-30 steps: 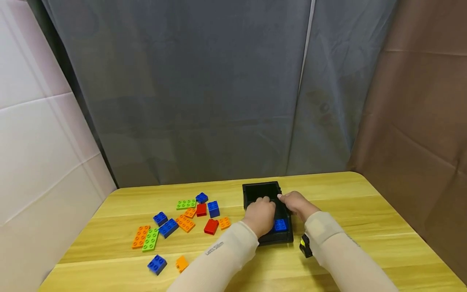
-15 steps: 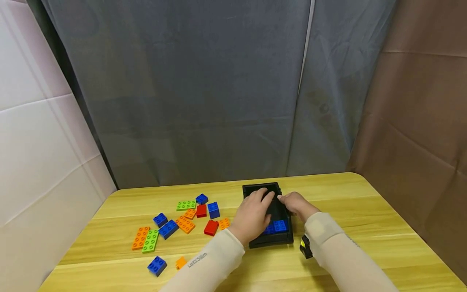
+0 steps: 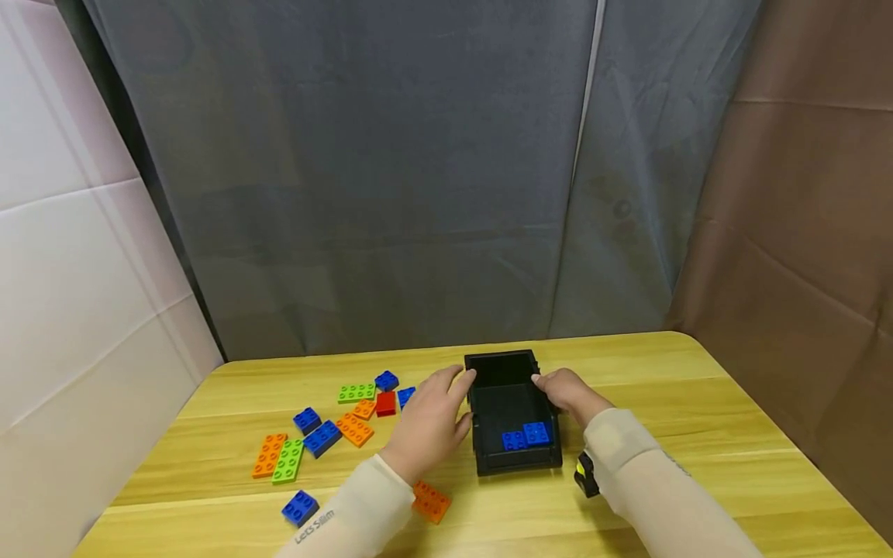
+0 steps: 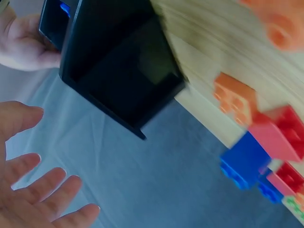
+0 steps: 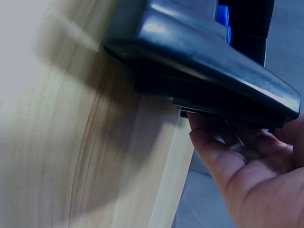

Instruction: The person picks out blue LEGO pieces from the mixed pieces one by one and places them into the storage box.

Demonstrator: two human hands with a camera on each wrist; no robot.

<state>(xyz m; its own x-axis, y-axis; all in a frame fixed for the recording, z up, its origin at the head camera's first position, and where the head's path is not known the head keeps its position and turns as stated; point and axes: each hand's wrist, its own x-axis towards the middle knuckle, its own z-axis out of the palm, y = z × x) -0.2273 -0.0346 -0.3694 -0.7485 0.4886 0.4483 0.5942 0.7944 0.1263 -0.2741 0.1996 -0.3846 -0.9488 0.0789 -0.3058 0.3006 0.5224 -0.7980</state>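
The right hand (image 3: pixel 574 394) is gripping the bin (image 3: pixel 505 407) on the bench (image 3: pixel 621 364), its fingers tucking partly out of sight. Two blue bricks (image 3: pixel 536 434) are lying inside. Left of the bin, the left hand (image 3: pixel 428 426) is hovering, fingers spread, partly covering another blue brick (image 3: pixel 405 396).

In the head view, the left hand (image 3: pixel 429 426) partly hides a blue brick (image 3: pixel 405 396).

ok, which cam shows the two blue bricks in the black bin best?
Head: both blue bricks show clearly, studs up, side by side at the near end of the black bin. Left wrist catches just a sliver of blue past the bin's wall; right wrist, a small part, the rest hidden.
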